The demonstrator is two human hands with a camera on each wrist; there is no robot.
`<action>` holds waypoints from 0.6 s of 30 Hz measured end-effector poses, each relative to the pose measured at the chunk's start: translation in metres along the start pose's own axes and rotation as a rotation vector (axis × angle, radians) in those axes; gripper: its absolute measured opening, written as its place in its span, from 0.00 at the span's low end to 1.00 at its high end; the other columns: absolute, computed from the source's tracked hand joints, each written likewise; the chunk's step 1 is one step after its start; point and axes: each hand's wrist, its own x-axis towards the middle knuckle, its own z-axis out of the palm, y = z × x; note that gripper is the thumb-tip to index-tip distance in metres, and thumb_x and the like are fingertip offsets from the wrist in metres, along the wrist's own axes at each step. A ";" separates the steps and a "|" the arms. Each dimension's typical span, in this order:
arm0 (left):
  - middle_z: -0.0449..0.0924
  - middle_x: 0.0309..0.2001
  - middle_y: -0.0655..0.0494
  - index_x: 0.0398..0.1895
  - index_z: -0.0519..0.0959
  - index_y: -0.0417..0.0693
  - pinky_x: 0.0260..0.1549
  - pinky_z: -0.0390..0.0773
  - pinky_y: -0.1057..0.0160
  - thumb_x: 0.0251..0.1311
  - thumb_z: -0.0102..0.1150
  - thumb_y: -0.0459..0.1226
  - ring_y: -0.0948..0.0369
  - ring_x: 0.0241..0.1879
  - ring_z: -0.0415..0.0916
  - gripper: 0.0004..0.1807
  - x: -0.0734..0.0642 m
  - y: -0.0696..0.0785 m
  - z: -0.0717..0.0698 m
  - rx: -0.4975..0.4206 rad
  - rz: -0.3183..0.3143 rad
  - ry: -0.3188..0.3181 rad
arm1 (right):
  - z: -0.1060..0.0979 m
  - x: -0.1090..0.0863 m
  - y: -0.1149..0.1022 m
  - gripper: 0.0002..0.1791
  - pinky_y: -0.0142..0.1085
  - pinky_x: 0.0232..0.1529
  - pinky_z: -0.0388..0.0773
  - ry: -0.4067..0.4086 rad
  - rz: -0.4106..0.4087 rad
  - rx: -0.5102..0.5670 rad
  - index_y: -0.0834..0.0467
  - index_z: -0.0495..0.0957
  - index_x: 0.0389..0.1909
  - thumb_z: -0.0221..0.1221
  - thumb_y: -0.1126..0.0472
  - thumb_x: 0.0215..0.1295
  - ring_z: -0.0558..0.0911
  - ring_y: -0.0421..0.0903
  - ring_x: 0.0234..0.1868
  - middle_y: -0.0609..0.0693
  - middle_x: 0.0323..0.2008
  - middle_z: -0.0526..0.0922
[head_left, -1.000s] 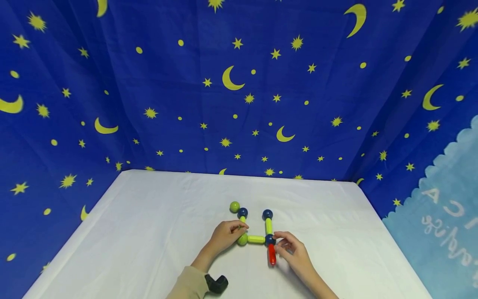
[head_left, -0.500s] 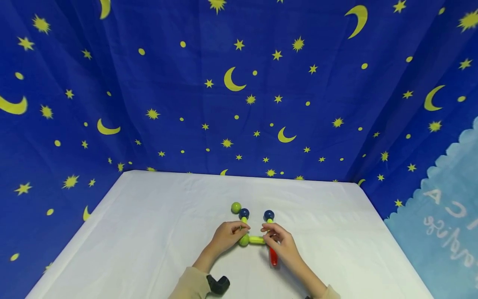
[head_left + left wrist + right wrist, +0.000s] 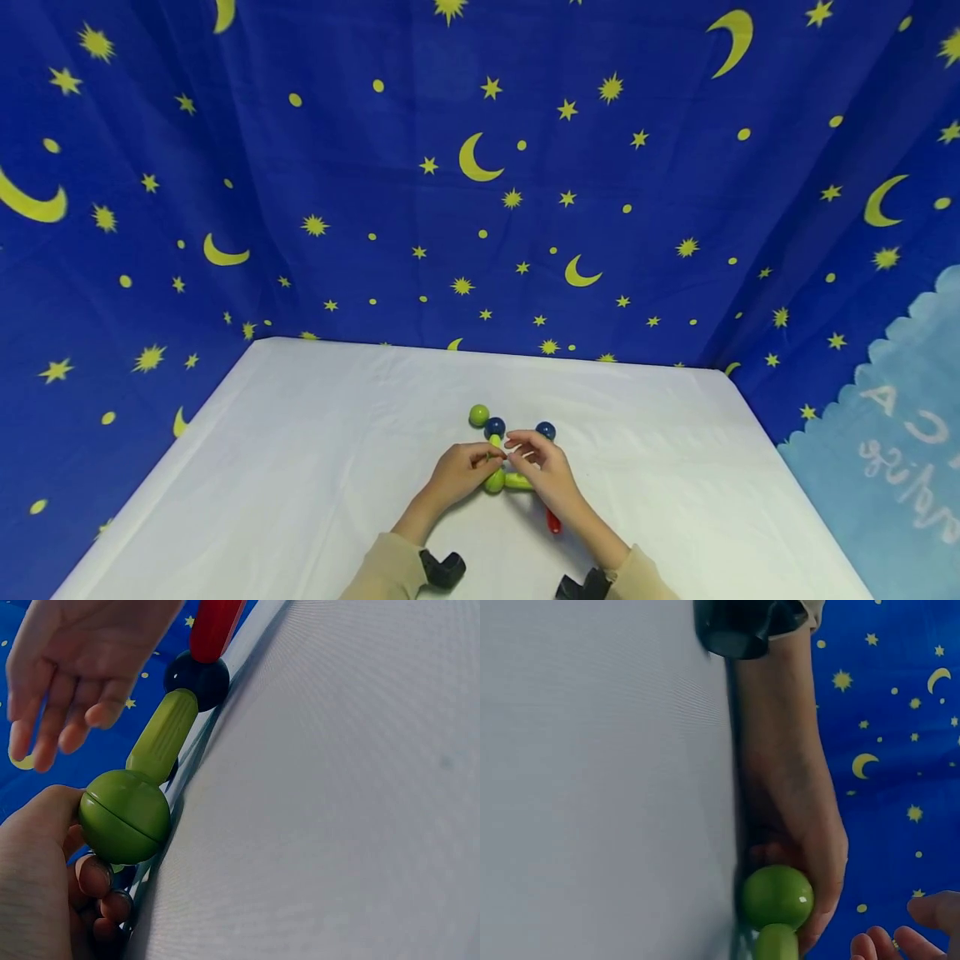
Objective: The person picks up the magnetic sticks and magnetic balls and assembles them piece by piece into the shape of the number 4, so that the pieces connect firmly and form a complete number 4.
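My left hand (image 3: pixel 459 477) grips the upright yellow-green rod (image 3: pixel 495 441) of a ball-and-rod building toy, just beyond its green corner ball (image 3: pixel 494 481). In the left wrist view its fingers curl behind that green ball (image 3: pixel 125 816). A dark blue ball (image 3: pixel 495 427) tops this rod. From the corner another yellow-green rod (image 3: pixel 162 735) runs to a dark blue ball (image 3: pixel 196 680) with a red rod (image 3: pixel 217 628) on it. Over this part hovers my right hand (image 3: pixel 551 475), fingers loosely bent, holding nothing visible. Its fingertips come close to the left hand's.
A green ball (image 3: pixel 478 416) sits beside the left blue ball. Farther right, another dark blue ball (image 3: pixel 546 431) shows past the right hand. White cloth covers the table (image 3: pixel 360 450); a blue star-and-moon curtain (image 3: pixel 405 192) rises behind and at the sides.
My right hand has moved left and forward from beside the red rod, over the connecting rod, to near the left hand. The left hand keeps its grip.
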 end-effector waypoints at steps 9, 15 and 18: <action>0.59 0.13 0.68 0.37 0.85 0.52 0.19 0.58 0.74 0.62 0.58 0.45 0.75 0.14 0.54 0.10 -0.001 0.000 0.000 -0.008 0.019 0.008 | 0.006 0.027 -0.015 0.15 0.27 0.41 0.74 0.017 0.141 0.011 0.66 0.78 0.49 0.59 0.66 0.62 0.78 0.35 0.37 0.62 0.42 0.83; 0.59 0.12 0.68 0.37 0.85 0.53 0.18 0.55 0.74 0.61 0.59 0.43 0.75 0.13 0.53 0.08 -0.001 0.000 0.000 -0.018 0.019 0.008 | 0.013 0.044 -0.019 0.15 0.27 0.40 0.74 0.026 0.135 0.001 0.67 0.77 0.48 0.60 0.68 0.60 0.78 0.41 0.39 0.62 0.41 0.83; 0.58 0.12 0.68 0.36 0.85 0.53 0.18 0.55 0.74 0.62 0.59 0.44 0.75 0.13 0.52 0.08 -0.001 -0.002 0.002 -0.022 0.015 0.014 | 0.018 0.050 -0.020 0.15 0.27 0.39 0.74 0.021 0.123 -0.017 0.68 0.77 0.47 0.59 0.69 0.59 0.79 0.41 0.38 0.63 0.40 0.82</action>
